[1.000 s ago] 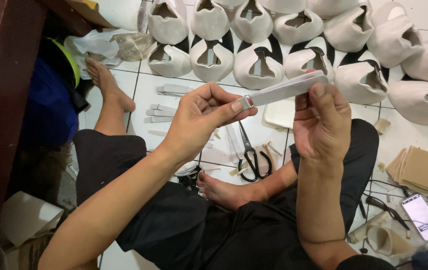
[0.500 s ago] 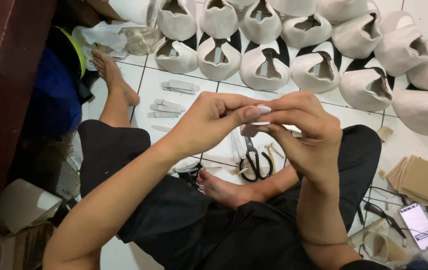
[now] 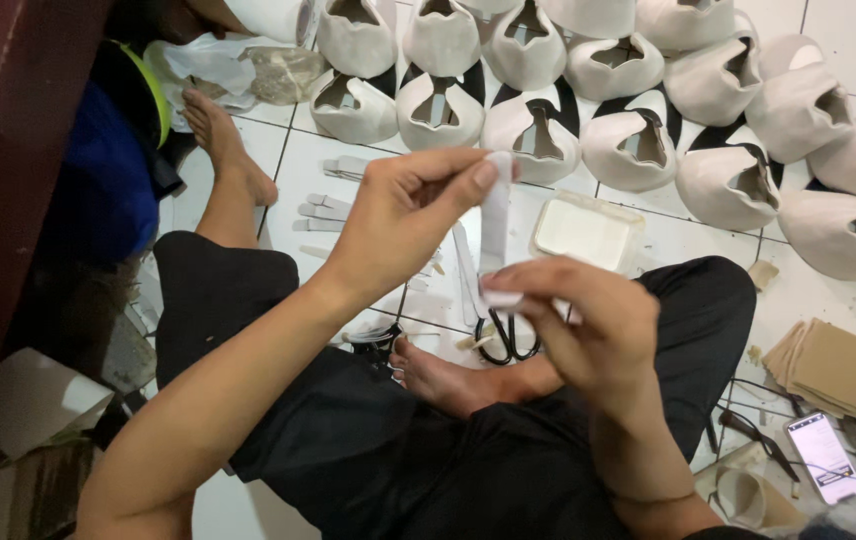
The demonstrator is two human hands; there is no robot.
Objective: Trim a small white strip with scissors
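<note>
Two hands hold one pale strip (image 3: pixel 495 215) upright above the lap: the left hand (image 3: pixel 403 215) pinches its top end between thumb and fingers (image 3: pixel 468 180), and the right hand (image 3: pixel 588 320) pinches the bottom end, fingers pressed together on it. To work it well, I judge the strip should stay taut and straight between both pinches, with each grip close to its end so the middle does not twist. Scissors (image 3: pixel 498 335) lie on the tiled floor (image 3: pixel 318 165) just below, with a white tray (image 3: pixel 588 230) and rows of shoe uppers (image 3: pixel 538 130) beyond.
</note>
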